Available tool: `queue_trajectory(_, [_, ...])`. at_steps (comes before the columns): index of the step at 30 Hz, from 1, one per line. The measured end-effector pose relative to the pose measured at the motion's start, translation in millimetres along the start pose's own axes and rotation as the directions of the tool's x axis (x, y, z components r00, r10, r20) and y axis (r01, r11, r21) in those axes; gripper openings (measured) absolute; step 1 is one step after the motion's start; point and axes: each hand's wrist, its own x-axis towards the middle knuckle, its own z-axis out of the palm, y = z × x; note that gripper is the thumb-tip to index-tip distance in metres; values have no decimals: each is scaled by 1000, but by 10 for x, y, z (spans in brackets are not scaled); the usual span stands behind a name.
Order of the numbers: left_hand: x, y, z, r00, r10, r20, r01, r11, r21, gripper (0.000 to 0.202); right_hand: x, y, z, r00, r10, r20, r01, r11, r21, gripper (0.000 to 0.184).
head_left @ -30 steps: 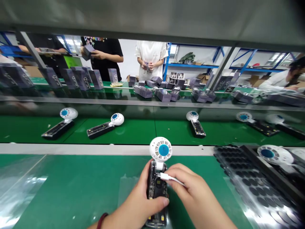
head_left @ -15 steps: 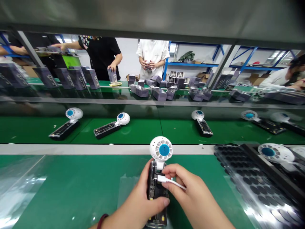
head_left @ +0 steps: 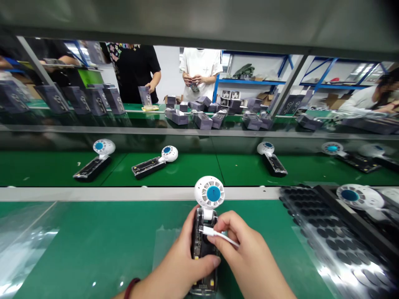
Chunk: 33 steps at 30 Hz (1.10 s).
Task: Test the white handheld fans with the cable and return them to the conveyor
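Note:
A small hand-held fan (head_left: 209, 194) with a white round head, a blue centre and a clear black body stands near the front of the green mat. My left hand (head_left: 182, 265) wraps the fan's body from the left, thumb across its front. My right hand (head_left: 246, 257) pinches a white cable plug (head_left: 208, 231) against the upper part of the body, and the thin white cable runs back over my fingers. The lower end of the fan body is hidden by my hands.
Several similar fans (head_left: 156, 162) lie on the green conveyor belt (head_left: 193, 170) beyond a grey rail (head_left: 93, 193). A black tray (head_left: 330, 241) of round dark pads and another fan (head_left: 358, 196) sit at right. Purple boxes (head_left: 202, 120) and other people stand across the line.
My right hand has slid the white plug leftward across the fan body. The fans on the belt have drifted right. A person in black across the line set a purple box down.

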Motion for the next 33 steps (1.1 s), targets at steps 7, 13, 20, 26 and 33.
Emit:
queue_trajectory(7, [-9, 28, 11, 999, -30, 12, 30, 1000, -2, 86, -39, 69, 62, 997, -76, -32, 72, 989, -130, 8])
queue_trajectory(13, [-20, 75, -4, 993, -22, 120, 24, 1000, -18, 76, -66, 94, 72, 964, -258, -56, 227, 918, -326, 11])
queue_trajectory(20, [-53, 103, 21, 996, 17, 89, -11, 998, -66, 75, -66, 56, 68, 956, -275, -102, 234, 925, -300, 10])
queue_trajectory(26, [-74, 74, -26, 989, -36, 142, 74, 960, -270, 69, -83, 129, -111, 988, -25, -155, 30, 999, 26, 30])
queue_trajectory(33, [-80, 30, -59, 975, -17, 223, 93, 938, -335, 54, -271, 248, -283, 998, -60, 29, 60, 998, -9, 25])
